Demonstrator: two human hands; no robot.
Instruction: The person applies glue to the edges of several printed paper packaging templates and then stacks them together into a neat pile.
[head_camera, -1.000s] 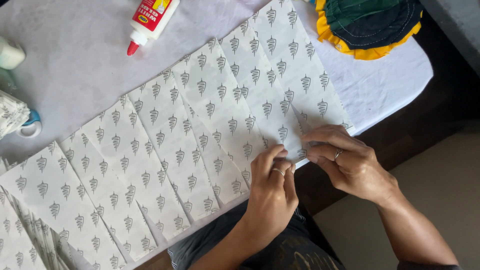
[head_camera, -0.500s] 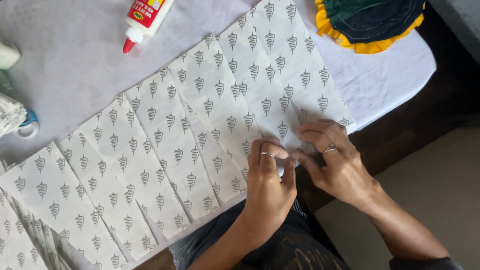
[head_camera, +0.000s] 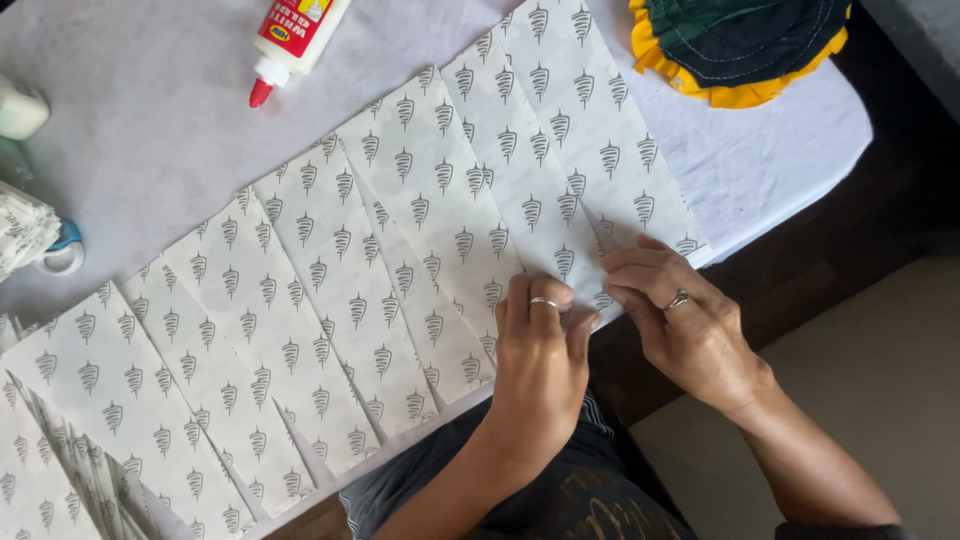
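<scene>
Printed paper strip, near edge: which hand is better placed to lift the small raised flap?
Likely the right hand: its fingertips sit at the raised flap of the printed paper strip. The left hand lies flat, pinning the paper beside it.
</scene>
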